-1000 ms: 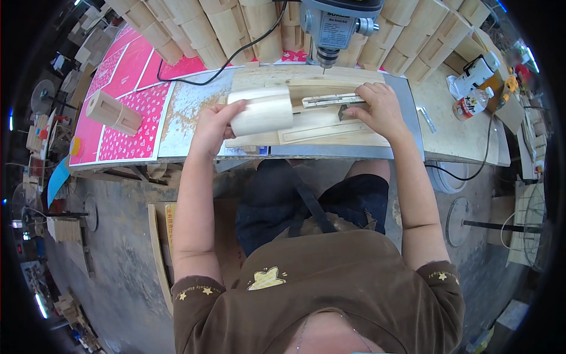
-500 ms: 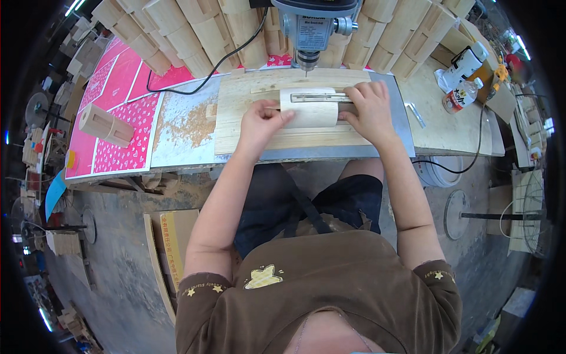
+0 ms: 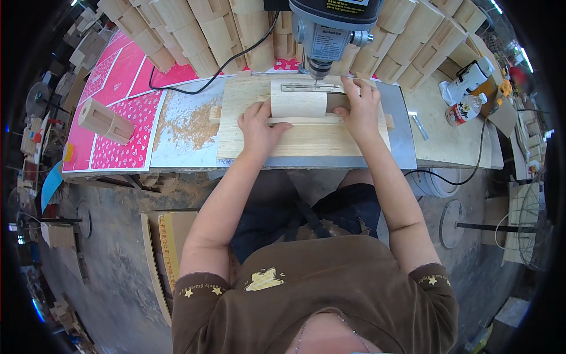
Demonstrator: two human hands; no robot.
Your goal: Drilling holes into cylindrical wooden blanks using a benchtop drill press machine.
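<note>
A pale wooden cylinder (image 3: 299, 104) lies on its side on a wooden board jig (image 3: 318, 138), beneath the drill press (image 3: 324, 44). Along its top runs a slot with a narrow metal strip (image 3: 309, 88) in it. The drill bit (image 3: 318, 81) is close to the strip's right half; whether they touch I cannot tell. My left hand (image 3: 259, 128) grips the cylinder's left end, thumb stretched along its near side. At the right end my right hand (image 3: 360, 108) is closed, index finger by the strip's end and thumb lower down. The right palm hides part of that end.
Stacked wooden cylinders (image 3: 194, 38) line the back of the bench. Another cylinder (image 3: 106, 121) rests on pink patterned sheeting at left, beside sawdust (image 3: 191, 127). A black cable (image 3: 221, 65) crosses behind. At right are a bottle (image 3: 466, 110) and a small metal piece (image 3: 420, 126).
Both hands have pushed the cylinder away from me along the board, bringing its slot under the drill bit. My left hand has shifted its hold, with its fingers now flatter against the end.
</note>
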